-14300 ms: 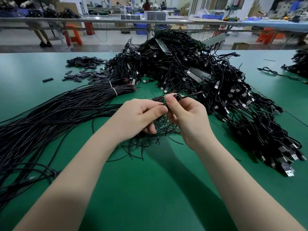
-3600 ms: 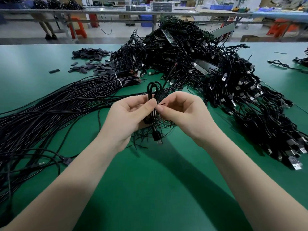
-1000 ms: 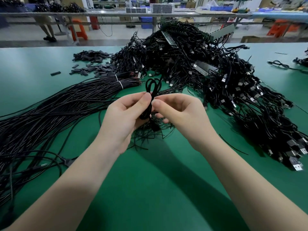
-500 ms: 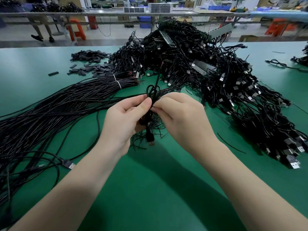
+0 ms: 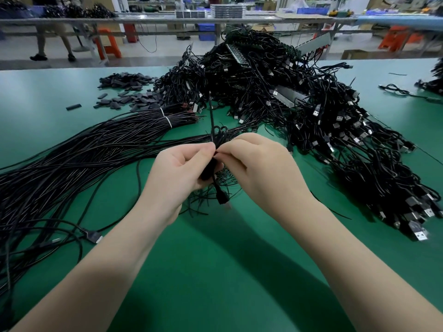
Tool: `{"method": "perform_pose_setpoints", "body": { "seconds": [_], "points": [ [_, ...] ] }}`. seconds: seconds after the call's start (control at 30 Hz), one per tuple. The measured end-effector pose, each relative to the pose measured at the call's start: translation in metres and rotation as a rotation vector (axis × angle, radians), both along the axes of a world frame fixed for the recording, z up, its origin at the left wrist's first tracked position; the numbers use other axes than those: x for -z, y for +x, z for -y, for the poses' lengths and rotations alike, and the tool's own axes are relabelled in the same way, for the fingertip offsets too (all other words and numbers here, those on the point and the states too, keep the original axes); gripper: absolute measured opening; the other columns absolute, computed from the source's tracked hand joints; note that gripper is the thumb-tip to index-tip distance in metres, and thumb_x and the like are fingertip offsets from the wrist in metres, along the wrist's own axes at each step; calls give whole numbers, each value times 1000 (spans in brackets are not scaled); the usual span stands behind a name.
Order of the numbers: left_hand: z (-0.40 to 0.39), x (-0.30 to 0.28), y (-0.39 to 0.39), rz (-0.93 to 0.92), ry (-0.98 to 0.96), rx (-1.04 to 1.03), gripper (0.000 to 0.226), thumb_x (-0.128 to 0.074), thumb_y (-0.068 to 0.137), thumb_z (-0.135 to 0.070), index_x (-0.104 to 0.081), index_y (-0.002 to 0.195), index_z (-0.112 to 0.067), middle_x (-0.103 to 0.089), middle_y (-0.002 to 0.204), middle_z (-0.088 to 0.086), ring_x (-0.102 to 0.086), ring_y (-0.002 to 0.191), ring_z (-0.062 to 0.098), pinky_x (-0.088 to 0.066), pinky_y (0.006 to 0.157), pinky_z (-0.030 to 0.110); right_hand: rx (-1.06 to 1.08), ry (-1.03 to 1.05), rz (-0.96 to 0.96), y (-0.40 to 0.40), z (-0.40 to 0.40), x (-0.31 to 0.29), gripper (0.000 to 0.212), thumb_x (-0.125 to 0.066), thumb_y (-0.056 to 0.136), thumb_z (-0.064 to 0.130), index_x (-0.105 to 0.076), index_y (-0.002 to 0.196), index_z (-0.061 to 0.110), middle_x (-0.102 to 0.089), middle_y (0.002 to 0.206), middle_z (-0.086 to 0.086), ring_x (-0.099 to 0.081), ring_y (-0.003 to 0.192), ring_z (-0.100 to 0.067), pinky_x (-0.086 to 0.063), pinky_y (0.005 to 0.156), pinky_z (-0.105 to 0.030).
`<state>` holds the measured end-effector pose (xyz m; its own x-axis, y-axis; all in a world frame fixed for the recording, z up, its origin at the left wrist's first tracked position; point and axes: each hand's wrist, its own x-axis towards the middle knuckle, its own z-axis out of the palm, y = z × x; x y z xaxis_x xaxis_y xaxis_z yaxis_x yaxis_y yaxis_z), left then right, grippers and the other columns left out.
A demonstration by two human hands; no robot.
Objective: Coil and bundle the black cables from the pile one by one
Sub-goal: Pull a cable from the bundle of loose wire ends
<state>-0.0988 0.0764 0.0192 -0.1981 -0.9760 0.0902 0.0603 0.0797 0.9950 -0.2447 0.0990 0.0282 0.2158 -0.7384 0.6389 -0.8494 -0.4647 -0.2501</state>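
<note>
A coiled black cable (image 5: 219, 137) stands upright between my hands above the green table (image 5: 227, 271). My left hand (image 5: 182, 171) grips the coil's lower half, and its plug (image 5: 222, 198) hangs out below. My right hand (image 5: 261, 168) pinches the coil's middle with thumb and forefinger, where a thin black tie (image 5: 211, 116) sticks straight up. Long uncoiled black cables (image 5: 72, 161) fan out to the left. A big heap of bundled cables (image 5: 287, 101) fills the back and right.
Short black tie strips (image 5: 134, 97) lie scattered at the back left. Loose thin ties (image 5: 203, 200) lie under my hands. A stray plug (image 5: 93, 236) sits near my left forearm. Another cable (image 5: 398, 89) lies far right. Benches and orange stools stand behind the table.
The coil's top loops have been squeezed narrower between my fingers. The tie's free end, bent near the loops a second ago, now points straight up. The plug hangs lower.
</note>
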Motion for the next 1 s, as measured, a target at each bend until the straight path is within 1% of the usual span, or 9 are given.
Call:
{"method": "perform_pose_setpoints", "body": {
  "seconds": [0.1, 0.2, 0.3, 0.43, 0.57, 0.7, 0.77, 0.87, 1.0],
  "points": [
    [-1, 0, -2, -77, 63, -26, 22, -61, 95, -21, -79, 83, -23, -75, 81, -2, -68, 71, 5, -54, 59, 19, -47, 59, 340, 1, 3, 3, 7, -69, 86, 15, -76, 85, 13, -73, 79, 4, -64, 77, -12, -49, 71, -26],
    [-1, 1, -3, -161, 124, -26, 22, -62, 93, -21, -79, 80, -24, -77, 88, 2, -71, 78, 9, -56, 63, 22, -168, 357, 813, -2, 8, 7, 5, -76, 81, 14, -73, 79, 17, -70, 69, 9, -61, 64, 0, -46, 63, -15],
    [-3, 1, -5, -184, 163, 69, 20, -61, 90, -23, -80, 86, -19, -76, 93, 4, -71, 79, 10, -55, 60, 20, -263, 551, 1075, -5, 12, 14, 14, -74, 82, 13, -66, 92, 19, -69, 76, 7, -63, 69, -5, -49, 69, -23],
    [-3, 4, -6, -240, 264, 136, 21, -59, 86, -21, -80, 83, -18, -75, 85, 7, -73, 77, 15, -55, 56, 19, -400, 649, 1093, -4, 13, 16, 14, -65, 89, 10, -71, 102, 14, -71, 85, -5, -60, 68, -14, -47, 75, -40],
    [1, 7, -6, -235, 205, 148, 24, -57, 87, -24, -81, 81, -23, -75, 85, 2, -71, 75, 9, -58, 63, 22, -412, 555, 1040, -4, 13, 14, 18, -63, 90, 1, -68, 107, -1, -72, 92, -13, -66, 75, -15, -58, 72, -28],
    [2, 11, -7, -278, 210, 195, 25, -62, 78, -36, -80, 84, -19, -74, 87, 3, -70, 79, 9, -58, 67, 22, -429, 550, 1008, -8, 13, 13, 17, -60, 92, 2, -68, 106, 2, -71, 91, -10, -66, 74, -10, -57, 74, -24],
    [3, 14, -7, -303, 244, 199, 22, -64, 76, -34, -80, 81, -20, -74, 83, 0, -70, 76, 7, -56, 62, 20, -459, 573, 983, -11, 13, 14, 18, -58, 93, 4, -67, 109, 5, -70, 88, -6, -64, 69, -10, -55, 71, -24],
    [4, 19, -8, -345, 321, 182, 17, -68, 71, -29, -80, 80, -22, -73, 77, -1, -68, 68, 8, -54, 57, 17, -468, 651, 920, -13, 15, 22, 23, -55, 97, 11, -65, 118, 14, -67, 82, 1, -59, 70, -16, -49, 75, -34],
    [3, 27, -13, -401, 372, 109, 14, -69, 69, -26, -80, 78, -22, -72, 77, -4, -65, 61, 5, -54, 56, 16, -474, 823, 900, -17, 17, 29, 24, -50, 100, 23, -64, 119, 29, -66, 83, 2, -59, 76, -13, -47, 77, -31]
  ]
}}
